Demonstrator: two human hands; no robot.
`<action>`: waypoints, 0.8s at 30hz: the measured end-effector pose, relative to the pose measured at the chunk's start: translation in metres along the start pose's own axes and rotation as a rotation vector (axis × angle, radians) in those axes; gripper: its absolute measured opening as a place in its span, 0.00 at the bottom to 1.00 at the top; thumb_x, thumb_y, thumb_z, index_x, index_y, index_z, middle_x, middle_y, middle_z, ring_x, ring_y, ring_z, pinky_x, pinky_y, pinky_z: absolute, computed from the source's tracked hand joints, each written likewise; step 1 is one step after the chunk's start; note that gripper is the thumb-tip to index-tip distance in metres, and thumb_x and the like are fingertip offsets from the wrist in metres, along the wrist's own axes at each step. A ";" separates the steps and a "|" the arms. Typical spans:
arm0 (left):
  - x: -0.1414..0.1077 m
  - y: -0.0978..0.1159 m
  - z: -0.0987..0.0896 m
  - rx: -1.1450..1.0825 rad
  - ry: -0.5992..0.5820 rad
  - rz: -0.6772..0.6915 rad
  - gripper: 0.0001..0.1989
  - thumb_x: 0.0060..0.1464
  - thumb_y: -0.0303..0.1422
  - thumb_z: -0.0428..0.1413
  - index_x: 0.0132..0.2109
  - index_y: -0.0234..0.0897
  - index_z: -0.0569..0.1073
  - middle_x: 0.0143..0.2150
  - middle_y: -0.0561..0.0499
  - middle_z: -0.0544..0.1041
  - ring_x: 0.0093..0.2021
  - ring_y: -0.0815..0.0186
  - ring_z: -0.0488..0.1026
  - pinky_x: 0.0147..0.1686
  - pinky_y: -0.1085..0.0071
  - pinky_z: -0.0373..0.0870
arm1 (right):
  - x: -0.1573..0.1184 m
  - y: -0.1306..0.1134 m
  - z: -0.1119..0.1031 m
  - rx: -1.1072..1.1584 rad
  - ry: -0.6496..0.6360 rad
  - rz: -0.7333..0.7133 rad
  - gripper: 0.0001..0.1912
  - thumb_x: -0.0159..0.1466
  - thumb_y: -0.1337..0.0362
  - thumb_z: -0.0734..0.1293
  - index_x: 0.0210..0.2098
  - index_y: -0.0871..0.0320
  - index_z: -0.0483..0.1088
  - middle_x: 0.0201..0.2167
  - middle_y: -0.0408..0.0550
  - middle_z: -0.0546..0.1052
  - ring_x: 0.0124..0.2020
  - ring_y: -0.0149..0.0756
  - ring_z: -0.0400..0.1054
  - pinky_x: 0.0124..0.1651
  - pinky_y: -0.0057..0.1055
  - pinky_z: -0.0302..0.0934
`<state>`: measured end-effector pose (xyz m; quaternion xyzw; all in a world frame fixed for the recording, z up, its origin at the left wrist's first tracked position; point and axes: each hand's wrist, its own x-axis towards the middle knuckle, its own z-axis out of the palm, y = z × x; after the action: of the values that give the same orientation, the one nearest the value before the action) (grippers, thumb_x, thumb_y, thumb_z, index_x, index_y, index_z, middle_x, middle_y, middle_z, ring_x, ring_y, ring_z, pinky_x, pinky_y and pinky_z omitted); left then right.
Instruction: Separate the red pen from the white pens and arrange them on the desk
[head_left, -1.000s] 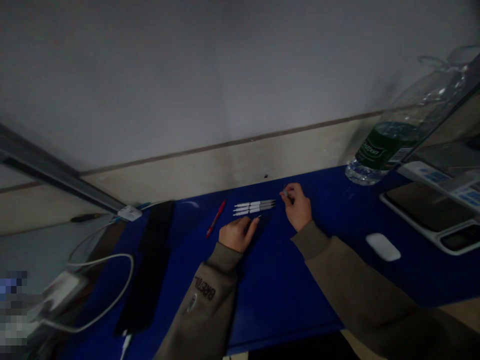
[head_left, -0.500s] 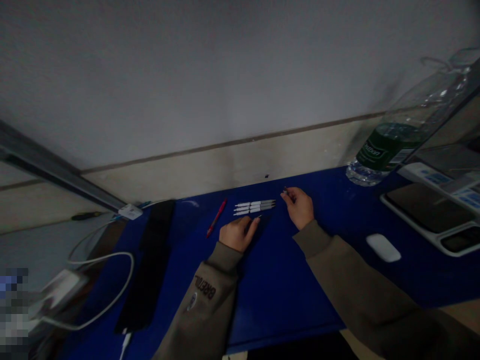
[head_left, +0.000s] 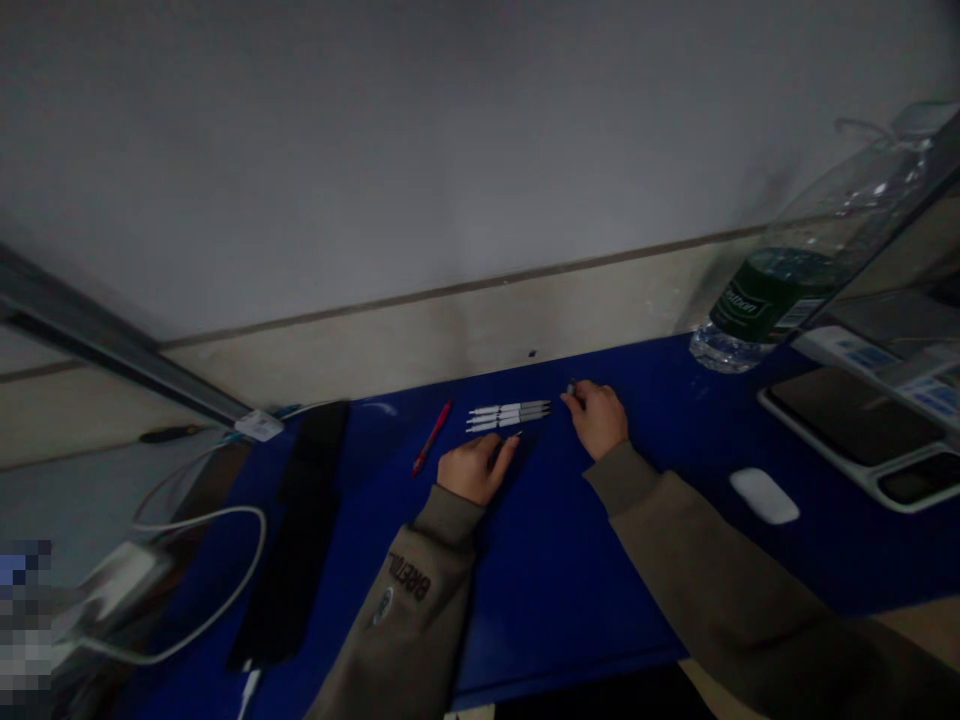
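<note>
Three white pens (head_left: 504, 416) with grey ends lie side by side on the blue table. My left hand (head_left: 472, 470) rests just in front of them, its fingers curled and closed. A small pale tip shows beside the thumb, but what the hand holds is hidden. To the right of the pens, my right hand (head_left: 600, 420) is closed in a pinch on a small grey piece (head_left: 571, 387), too small to name. A red pen (head_left: 432, 438) lies slantwise to the left of the white ones, touched by neither hand.
On the right are a white mouse (head_left: 764, 496), a digital scale (head_left: 855, 425) and a large plastic bottle (head_left: 776, 295) against the wall. At the left lies a long black object (head_left: 292, 540), with a white cable (head_left: 259, 535) curving beside it. A wall closes the table's back edge.
My right hand has shifted very slightly, its pinch on the small piece a little lower. My left hand and the pens stay where they were.
</note>
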<state>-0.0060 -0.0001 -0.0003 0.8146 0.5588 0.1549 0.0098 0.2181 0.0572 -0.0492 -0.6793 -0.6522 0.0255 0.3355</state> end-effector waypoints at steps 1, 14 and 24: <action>0.000 0.000 0.000 -0.002 -0.001 0.000 0.23 0.63 0.47 0.43 0.30 0.38 0.71 0.27 0.50 0.75 0.26 0.69 0.70 0.24 0.72 0.52 | 0.000 0.001 0.000 -0.002 -0.003 0.006 0.09 0.63 0.60 0.63 0.30 0.58 0.69 0.29 0.52 0.76 0.32 0.43 0.65 0.34 0.35 0.56; 0.000 0.000 -0.001 -0.022 0.009 -0.016 0.22 0.63 0.46 0.43 0.30 0.38 0.71 0.27 0.50 0.75 0.26 0.69 0.70 0.24 0.72 0.53 | -0.007 -0.037 -0.034 0.342 0.384 0.062 0.31 0.61 0.49 0.63 0.56 0.63 0.58 0.41 0.58 0.70 0.42 0.45 0.65 0.48 0.43 0.60; -0.002 -0.005 0.007 -0.056 0.030 0.063 0.17 0.63 0.41 0.44 0.39 0.37 0.73 0.31 0.48 0.76 0.30 0.67 0.72 0.29 0.73 0.62 | -0.031 -0.065 -0.032 0.556 -0.297 -0.336 0.14 0.68 0.58 0.56 0.47 0.52 0.70 0.34 0.48 0.78 0.35 0.38 0.72 0.40 0.31 0.64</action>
<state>-0.0094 0.0012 -0.0081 0.8288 0.5284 0.1829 0.0191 0.1724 0.0108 -0.0051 -0.4340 -0.7646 0.2448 0.4088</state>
